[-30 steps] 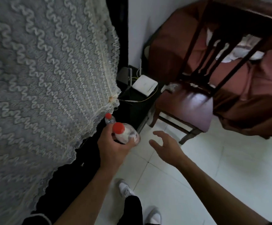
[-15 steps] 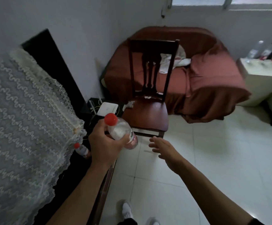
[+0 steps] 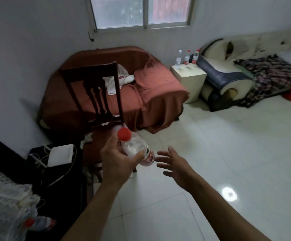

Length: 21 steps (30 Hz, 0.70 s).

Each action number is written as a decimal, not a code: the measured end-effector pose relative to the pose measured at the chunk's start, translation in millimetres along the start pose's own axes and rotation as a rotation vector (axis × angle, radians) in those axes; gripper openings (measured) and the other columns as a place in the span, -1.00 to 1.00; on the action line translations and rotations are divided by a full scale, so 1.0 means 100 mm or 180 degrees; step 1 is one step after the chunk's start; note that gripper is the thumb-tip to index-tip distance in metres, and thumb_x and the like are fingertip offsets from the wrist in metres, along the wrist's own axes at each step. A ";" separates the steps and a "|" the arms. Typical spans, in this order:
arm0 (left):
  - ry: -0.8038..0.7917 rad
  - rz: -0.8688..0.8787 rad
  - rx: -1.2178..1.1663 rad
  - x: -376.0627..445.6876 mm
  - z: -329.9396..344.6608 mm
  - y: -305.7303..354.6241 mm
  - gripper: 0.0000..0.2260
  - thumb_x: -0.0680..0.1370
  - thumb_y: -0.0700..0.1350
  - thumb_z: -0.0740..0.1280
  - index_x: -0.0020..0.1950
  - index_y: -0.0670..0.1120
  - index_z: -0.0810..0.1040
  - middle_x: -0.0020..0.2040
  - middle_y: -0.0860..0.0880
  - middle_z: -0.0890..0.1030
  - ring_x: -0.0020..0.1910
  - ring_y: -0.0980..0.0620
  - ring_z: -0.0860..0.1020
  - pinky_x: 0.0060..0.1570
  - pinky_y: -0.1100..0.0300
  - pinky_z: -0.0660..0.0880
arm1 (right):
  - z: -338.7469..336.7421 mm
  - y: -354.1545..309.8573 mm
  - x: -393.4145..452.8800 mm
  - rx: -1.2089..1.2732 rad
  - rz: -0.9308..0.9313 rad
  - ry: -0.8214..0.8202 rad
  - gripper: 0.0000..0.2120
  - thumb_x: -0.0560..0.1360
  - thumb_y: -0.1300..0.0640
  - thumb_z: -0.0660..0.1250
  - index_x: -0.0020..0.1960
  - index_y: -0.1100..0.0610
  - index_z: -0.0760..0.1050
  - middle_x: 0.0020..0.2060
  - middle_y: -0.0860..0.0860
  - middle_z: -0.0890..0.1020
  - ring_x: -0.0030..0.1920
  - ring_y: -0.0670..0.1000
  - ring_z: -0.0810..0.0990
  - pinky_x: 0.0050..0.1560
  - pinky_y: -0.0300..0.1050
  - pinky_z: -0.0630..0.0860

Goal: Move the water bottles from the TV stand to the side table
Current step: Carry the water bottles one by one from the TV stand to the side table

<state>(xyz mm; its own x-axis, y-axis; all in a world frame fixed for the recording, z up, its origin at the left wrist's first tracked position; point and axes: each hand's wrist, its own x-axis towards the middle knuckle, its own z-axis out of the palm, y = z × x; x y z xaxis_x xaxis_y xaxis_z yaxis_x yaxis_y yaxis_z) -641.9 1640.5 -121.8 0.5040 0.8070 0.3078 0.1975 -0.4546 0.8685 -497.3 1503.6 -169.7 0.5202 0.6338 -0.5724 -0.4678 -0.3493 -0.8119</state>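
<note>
Head view had my left hand [image 3: 118,162] gripping the water bottle [image 3: 136,148] round its body, red cap up and tilted toward me, long axis leaning away. Right hand [image 3: 174,164] was empty, fingers spread, just beside its base. Side table [image 3: 190,84] sat well apart, ahead-right, with three bottles [image 3: 187,57] on its surface. Another bottle [image 3: 38,223] low-left was blurred, half behind lace.

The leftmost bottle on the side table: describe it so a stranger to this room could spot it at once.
Find the window in the far wall; below and to its right, a cream side table stands between the rust-covered sofa and the cream-and-navy sofa. Three bottles line its back edge. The leftmost bottle looks clear with a pale cap, while its two neighbours have red caps and red labels.
</note>
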 end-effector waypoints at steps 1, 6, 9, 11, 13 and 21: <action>-0.0073 0.0031 -0.0069 0.02 0.03 0.00 -0.47 0.21 -0.11 0.68 0.10 -0.01 0.55 -0.08 0.13 0.62 -0.14 0.27 0.62 -0.22 0.32 0.61 | -0.01 0.01 -0.03 0.0026 -0.0019 0.0077 -0.48 0.63 -0.25 -0.04 0.27 0.03 0.52 0.14 -0.01 0.67 0.22 0.07 0.57 0.30 0.12 0.41; -0.0563 0.0223 -0.0262 0.02 0.26 -0.08 -0.46 0.24 -0.07 0.67 0.14 -0.02 0.54 -0.05 0.11 0.65 -0.13 0.19 0.65 -0.18 0.36 0.60 | -0.13 0.15 -0.23 0.0142 -0.0001 0.0599 -0.50 0.64 -0.24 -0.04 0.25 0.02 0.53 0.12 -0.04 0.67 0.19 0.05 0.59 0.30 0.10 0.42; -0.0871 0.0313 -0.0205 -0.02 0.47 -0.05 -0.47 0.25 0.00 0.66 0.13 -0.05 0.56 -0.03 0.02 0.66 -0.12 0.10 0.66 -0.22 0.47 0.54 | -0.30 0.25 -0.34 0.0247 0.0068 0.0845 -0.48 0.63 -0.27 -0.03 0.25 0.02 0.53 0.12 -0.01 0.67 0.19 0.06 0.58 0.33 0.13 0.40; -0.1008 0.0310 -0.0224 -0.06 0.61 0.00 -0.49 0.24 0.04 0.65 0.10 -0.04 0.56 -0.05 0.01 0.66 -0.12 0.06 0.67 -0.23 0.42 0.57 | -0.43 0.31 -0.39 0.0401 0.0128 0.0930 -0.47 0.62 -0.29 -0.02 0.24 0.02 0.53 0.13 0.02 0.66 0.21 0.07 0.57 0.35 0.16 0.38; -0.1089 0.0332 -0.0297 -0.09 0.75 0.07 -0.47 0.23 0.05 0.64 0.11 0.00 0.53 -0.02 0.02 0.65 -0.08 0.05 0.67 -0.20 0.26 0.65 | -0.58 0.33 -0.39 0.0600 0.0121 0.0985 -0.46 0.61 -0.30 -0.02 0.23 0.03 0.54 0.12 0.06 0.66 0.23 0.09 0.55 0.36 0.17 0.36; -0.1290 0.0760 -0.0214 -0.03 1.54 0.70 -0.45 0.21 0.20 0.53 0.12 0.03 0.52 0.00 0.06 0.64 -0.04 0.10 0.64 -0.19 0.13 0.67 | -1.43 0.24 -0.34 0.1220 -0.0103 0.1123 -0.44 0.60 -0.31 -0.01 0.20 0.04 0.56 0.05 0.09 0.70 0.26 0.11 0.52 0.40 0.21 0.27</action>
<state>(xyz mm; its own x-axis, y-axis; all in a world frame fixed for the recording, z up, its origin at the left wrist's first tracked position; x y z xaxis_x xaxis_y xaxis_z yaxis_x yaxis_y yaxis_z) -499.7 1548.5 -122.2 0.8187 0.4648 0.3372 -0.0119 -0.5733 0.8192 -424.4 1374.6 -186.2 0.7170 0.3460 -0.6052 -0.6410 -0.0139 -0.7674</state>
